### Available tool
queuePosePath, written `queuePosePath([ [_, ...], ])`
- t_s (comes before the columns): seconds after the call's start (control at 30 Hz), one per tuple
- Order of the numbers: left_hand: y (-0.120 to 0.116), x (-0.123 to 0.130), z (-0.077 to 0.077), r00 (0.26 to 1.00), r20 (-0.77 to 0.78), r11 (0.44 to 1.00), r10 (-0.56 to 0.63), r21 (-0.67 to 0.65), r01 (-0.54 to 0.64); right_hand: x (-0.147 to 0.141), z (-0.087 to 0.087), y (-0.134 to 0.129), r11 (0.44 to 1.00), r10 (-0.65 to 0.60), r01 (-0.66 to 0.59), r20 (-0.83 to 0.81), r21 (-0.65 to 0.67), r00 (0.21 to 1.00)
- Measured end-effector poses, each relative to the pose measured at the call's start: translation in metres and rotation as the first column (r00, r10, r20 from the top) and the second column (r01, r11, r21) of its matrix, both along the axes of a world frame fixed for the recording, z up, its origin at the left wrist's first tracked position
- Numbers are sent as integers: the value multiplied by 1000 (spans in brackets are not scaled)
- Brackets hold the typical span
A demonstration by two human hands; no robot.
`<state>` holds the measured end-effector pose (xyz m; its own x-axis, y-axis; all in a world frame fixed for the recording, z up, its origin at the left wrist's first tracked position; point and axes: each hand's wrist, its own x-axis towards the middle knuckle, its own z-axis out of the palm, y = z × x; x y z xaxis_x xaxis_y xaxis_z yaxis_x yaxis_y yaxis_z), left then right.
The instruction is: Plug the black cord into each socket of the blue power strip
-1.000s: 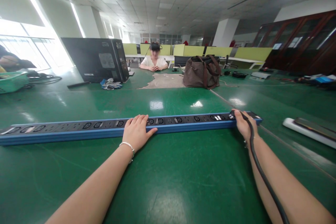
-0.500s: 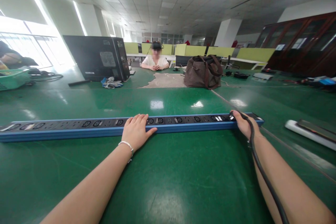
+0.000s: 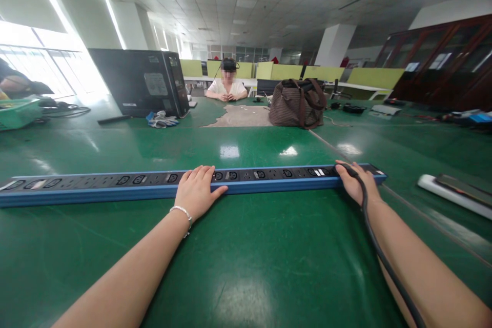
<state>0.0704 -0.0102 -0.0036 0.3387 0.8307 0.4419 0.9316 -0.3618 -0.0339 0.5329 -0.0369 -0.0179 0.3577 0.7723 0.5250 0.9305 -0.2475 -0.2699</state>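
A long blue power strip (image 3: pixel 261 186) with a black face and several sockets lies across the green table. My left hand (image 3: pixel 197 189) is laid over its middle, fingers together across the top and thumb along the near side. Near the strip's right end, my right hand (image 3: pixel 357 184) is closed round the plug end of a black power cord, pressed to the sockets. The plug itself is hidden by the fingers, so how deep it sits cannot be seen. From there the cord (image 3: pixel 371 230) runs down over my right forearm.
A white bar-shaped object (image 3: pixel 453 197) lies at the right. Farther back are a black computer case (image 3: pixel 134 84), gloves (image 3: pixel 162 119), a brown bag (image 3: pixel 296 105) and a green basket (image 3: pixel 19 114). A person (image 3: pixel 227 84) sits across the table.
My right hand has shifted slightly left, its fingers now lower over the plug, whose end showed before. My left hand stays on the strip, while the view has moved slightly.
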Motion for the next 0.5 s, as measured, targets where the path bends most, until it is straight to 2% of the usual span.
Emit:
queuePosePath([
  [0.27,-1,1,2,1000,-18,1000,-5,-2,5,-20,10,-10,989,-122,114,-83,-89,989],
  [0.5,-1,0,2,1000,-13,1000,-2,-11,2,-22,8,-11,990,-113,104,-99,-93,989],
])
